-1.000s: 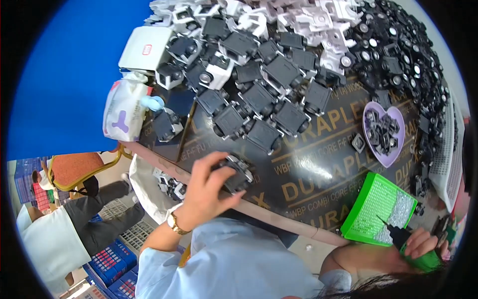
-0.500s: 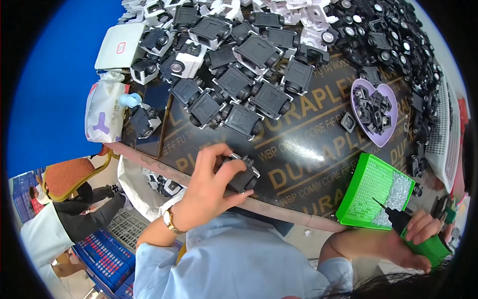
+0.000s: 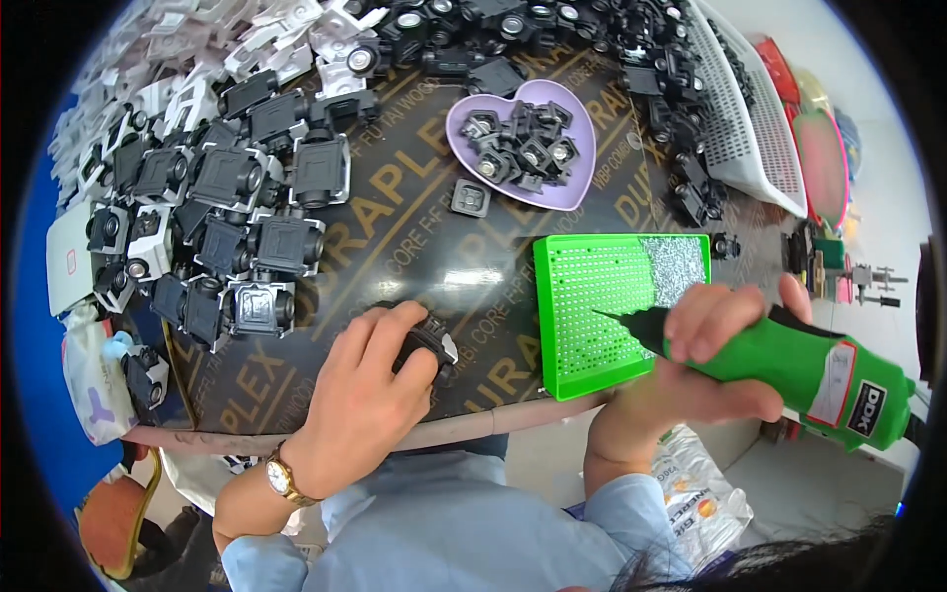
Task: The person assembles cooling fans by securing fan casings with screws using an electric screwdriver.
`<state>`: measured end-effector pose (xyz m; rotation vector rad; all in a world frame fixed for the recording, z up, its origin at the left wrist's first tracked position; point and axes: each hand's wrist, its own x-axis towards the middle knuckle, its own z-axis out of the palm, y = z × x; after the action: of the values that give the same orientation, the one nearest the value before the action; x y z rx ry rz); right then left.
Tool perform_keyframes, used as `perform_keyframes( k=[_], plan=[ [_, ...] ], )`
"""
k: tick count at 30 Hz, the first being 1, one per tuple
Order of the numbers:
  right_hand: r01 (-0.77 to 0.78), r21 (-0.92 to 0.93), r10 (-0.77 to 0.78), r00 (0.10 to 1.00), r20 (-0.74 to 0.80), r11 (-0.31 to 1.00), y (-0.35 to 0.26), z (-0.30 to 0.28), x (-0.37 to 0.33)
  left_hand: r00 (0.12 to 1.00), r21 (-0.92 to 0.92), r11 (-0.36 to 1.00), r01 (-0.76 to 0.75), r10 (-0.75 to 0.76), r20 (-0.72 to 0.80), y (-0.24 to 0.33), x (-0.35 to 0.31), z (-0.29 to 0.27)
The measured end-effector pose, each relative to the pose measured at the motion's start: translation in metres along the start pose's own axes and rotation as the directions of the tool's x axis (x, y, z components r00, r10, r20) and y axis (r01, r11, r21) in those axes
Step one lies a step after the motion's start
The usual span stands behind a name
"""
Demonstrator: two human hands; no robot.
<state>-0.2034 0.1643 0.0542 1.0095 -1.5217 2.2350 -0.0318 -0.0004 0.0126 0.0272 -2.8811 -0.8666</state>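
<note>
My left hand [image 3: 360,395], a watch on its wrist, has its fingers closed around a small black plastic toy-car body [image 3: 431,343] near the table's front edge. Part of that body is hidden under the fingers. In my right hand [image 3: 705,340] lies a green electric screwdriver [image 3: 764,360], held level with its thin black bit pointing left. The bit's tip is over the green tray [image 3: 548,326], a perforated tray with small silvery screws [image 3: 676,266] heaped at its far right end. Whether a screw sits on the tip is too small to tell.
Black car bodies [image 3: 227,178] crowd the table's left side, with white parts [image 3: 207,44] behind. A purple heart-shaped dish [image 3: 582,192] holds small black pieces; one square piece [image 3: 471,197] lies beside it. A white perforated basket [image 3: 750,118] stands at the far right.
The view has swung to the right. My right hand has raised the screwdriver from beside the tray's near corner, bringing its bit over the tray. My left hand still holds the car body.
</note>
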Motion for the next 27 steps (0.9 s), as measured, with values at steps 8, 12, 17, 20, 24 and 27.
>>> perform_keyframes(
  k=[8, 12, 17, 20, 24, 27],
  plan=[
    [-0.181, -0.122, 0.208, 0.943, 0.259, 0.976, 0.017, 0.003, 0.003, 0.992, -0.012, 0.998, -0.06, 0.058, -0.115, -0.003, 0.005, 0.009],
    [-0.208, -0.064, 0.217, 0.891, 0.399, 0.976, 0.025, -0.008, -0.001, 0.992, -0.017, 0.997, -0.075, 0.073, -0.107, -0.004, 0.005, 0.006],
    [-0.234, -0.016, 0.218, 0.88, 0.423, 0.972, 0.029, -0.003, 0.0, 0.997, -0.048, 0.998, -0.041, 0.038, -0.07, -0.005, 0.002, 0.0],
    [-0.224, 0.006, 0.201, 0.887, 0.415, 0.975, 0.03, -0.001, -0.001, 0.996, -0.096, 0.995, -0.037, 0.028, -0.09, -0.009, -0.002, 0.003],
    [-0.224, 0.012, 0.206, 0.914, 0.349, 0.975, 0.028, 0.0, -0.005, 0.995, -0.156, 0.988, -0.022, 0.006, -0.1, -0.012, -0.003, 0.006],
    [-0.189, 0.031, 0.162, 0.908, 0.386, 0.982, 0.029, -0.002, -0.004, 0.995, -0.192, 0.981, -0.007, -0.011, -0.094, -0.013, -0.003, 0.007]
  ],
)
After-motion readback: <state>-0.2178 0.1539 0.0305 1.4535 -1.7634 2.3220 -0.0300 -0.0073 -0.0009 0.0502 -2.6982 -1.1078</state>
